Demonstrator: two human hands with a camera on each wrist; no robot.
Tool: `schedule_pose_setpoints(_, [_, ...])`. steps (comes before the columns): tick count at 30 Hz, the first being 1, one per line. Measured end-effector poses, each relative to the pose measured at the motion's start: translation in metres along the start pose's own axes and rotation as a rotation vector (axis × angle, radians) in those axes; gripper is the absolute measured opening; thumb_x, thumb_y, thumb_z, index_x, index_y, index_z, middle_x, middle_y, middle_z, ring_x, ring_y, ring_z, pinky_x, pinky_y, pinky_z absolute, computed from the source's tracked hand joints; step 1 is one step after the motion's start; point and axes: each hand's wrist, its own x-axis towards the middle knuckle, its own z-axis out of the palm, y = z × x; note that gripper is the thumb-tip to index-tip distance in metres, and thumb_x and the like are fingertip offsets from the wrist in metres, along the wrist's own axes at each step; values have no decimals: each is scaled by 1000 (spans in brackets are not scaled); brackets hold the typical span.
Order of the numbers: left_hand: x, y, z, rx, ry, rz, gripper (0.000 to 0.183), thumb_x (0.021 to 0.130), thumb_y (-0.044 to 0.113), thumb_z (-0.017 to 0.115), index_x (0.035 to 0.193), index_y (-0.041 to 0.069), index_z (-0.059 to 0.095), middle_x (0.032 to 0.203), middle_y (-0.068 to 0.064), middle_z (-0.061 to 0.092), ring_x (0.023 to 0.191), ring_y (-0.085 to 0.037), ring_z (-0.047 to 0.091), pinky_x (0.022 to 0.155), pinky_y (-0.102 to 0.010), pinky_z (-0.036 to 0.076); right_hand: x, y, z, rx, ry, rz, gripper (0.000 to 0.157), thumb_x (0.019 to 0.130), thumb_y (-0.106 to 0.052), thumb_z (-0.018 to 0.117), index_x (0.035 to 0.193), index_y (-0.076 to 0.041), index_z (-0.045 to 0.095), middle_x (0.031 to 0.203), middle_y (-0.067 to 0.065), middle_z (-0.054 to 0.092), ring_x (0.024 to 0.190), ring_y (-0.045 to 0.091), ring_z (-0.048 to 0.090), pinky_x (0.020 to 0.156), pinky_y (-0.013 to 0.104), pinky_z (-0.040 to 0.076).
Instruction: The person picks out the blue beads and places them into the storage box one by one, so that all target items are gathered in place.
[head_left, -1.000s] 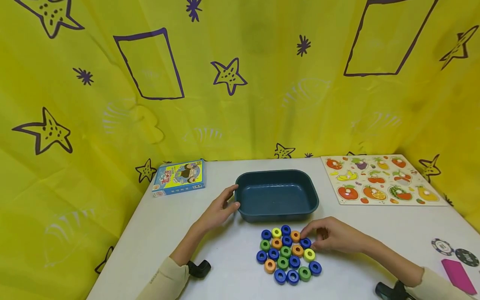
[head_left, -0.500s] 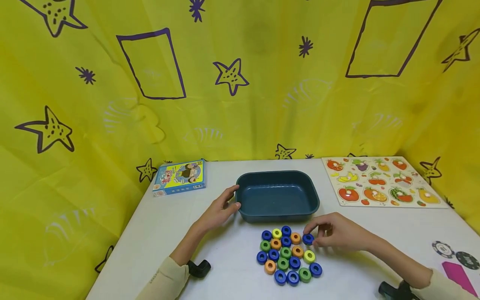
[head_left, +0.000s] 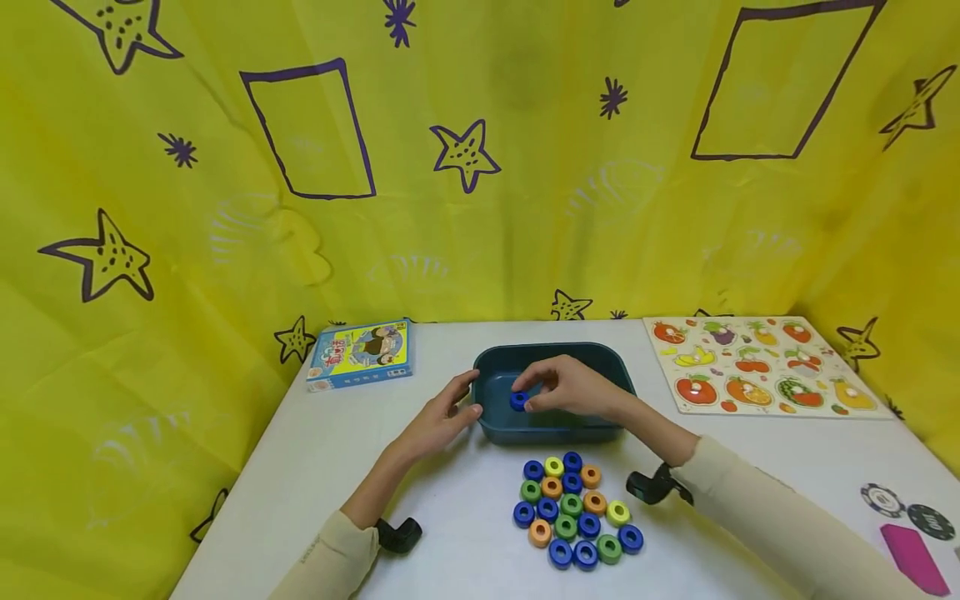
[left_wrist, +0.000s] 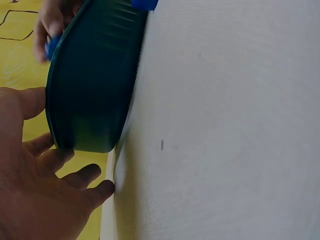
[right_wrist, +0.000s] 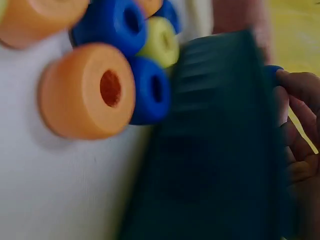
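Note:
Over the inside of a dark teal plastic tub (head_left: pixel 600 358), my right hand (head_left: pixel 573 385) pinches a blue ring-shaped bead (head_left: pixel 519 401) between thumb and fingertips. In the right wrist view the tub's wall partly hides this hand and the bead. My left hand (head_left: pixel 442 417) touches the tub's left end with its thumb and fingers spread and relaxed, as the left wrist view also shows at the rim (left_wrist: pixel 52 90). On the white table in front of the tub lie several loose ring beads in blue, orange, green and yellow, among them an orange bead (head_left: pixel 540 533) and a green bead (head_left: pixel 609 548).
A blue and yellow box (head_left: pixel 360 356) lies at the back left. A fruit puzzle board (head_left: pixel 765 367) is at the back right. Two round chips, one pale (head_left: pixel 882 500) and one dark (head_left: pixel 931 522), lie near a pink card (head_left: pixel 913 558) at right. Yellow curtain (head_left: pixel 525 233) hangs behind the table.
My right hand has picked up the blue bead from the right side of the group and carried it up and left over the tub. The left hand has stayed at the tub's end.

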Motion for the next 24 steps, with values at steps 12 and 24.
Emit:
schedule_pose_setpoints(12, [0,0,-1,-7,-12,17,58,95,35,51,146,22,26,150,-2,26,135,-24,27,105,-46,28,50,23,22,-63,-141,53,21,81,-7,71,102,-10,68,95,-2,67,88,13,62,70,28,52])
schedule_pose_setpoints(24, [0,-1,-1,20,-12,7,58,94,39,51,146,26,27,150,-3,27,134,-24,29,104,-44,29,26,8,9,-133,-86,61,33,79,-18,73,112,-17,67,95,0,65,61,13,57,55,29,49])
